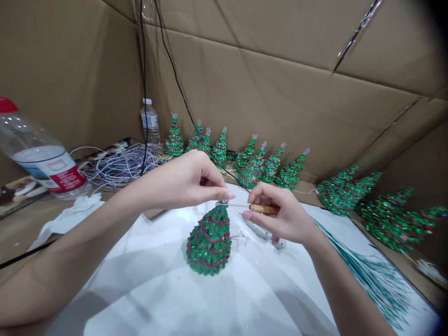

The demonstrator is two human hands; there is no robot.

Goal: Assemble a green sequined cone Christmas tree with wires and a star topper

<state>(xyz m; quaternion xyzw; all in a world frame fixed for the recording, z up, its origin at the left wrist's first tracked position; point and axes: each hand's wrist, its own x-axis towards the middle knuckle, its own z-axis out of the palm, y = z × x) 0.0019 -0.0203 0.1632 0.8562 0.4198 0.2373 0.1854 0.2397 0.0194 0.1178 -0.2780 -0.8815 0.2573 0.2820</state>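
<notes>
A small green glittery Christmas tree [210, 242] with red garlands stands, slightly tilted, on the white sheet [168, 284]. My left hand [196, 182] reaches over it, thumb and fingers pinched on the small clear topper [221, 203] at its tip. The topper is mostly hidden by the fingertips. From the right, my right hand [280, 212] is closed around the wooden handle of a thin metal-shafted tool [264, 208], its shaft pointing left to the topper. Behind that hand lies a white and grey tool [259, 229], and thin wire [239, 236] shows beside the tree.
Several finished-looking trees [252, 168] line the cardboard wall [262, 84]; more trees [402, 219] lie right. Green wires [371, 275] spread at right. Tangled white wire [119, 163], a large bottle [52, 163], a small bottle [150, 123] and tissue [70, 214] are left. Black cables [143, 70] hang down.
</notes>
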